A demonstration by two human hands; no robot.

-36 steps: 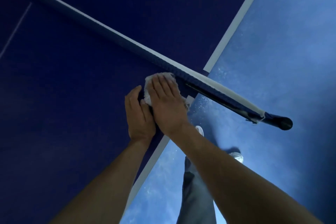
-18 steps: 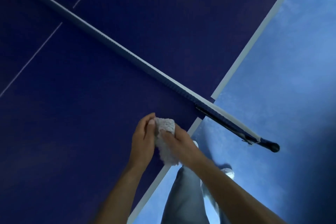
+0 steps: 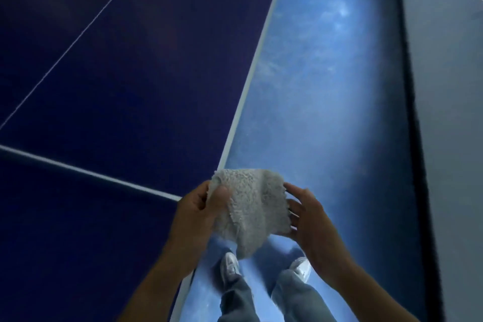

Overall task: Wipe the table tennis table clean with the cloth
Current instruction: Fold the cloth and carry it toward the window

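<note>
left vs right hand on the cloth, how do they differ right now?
The left hand pinches the cloth, thumb on its front face; the right hand only catches the opposite edge with its fingertips. The left hand is over the table edge; the right hand is over the floor. Both hold the cloth up, off the table.

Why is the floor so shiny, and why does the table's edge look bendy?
In the head view, light glares off the blue floor in pale, cloudy patches; the wide-angle lens bows the table's white edge line; the cloth looks slightly soft and blurred.
</note>
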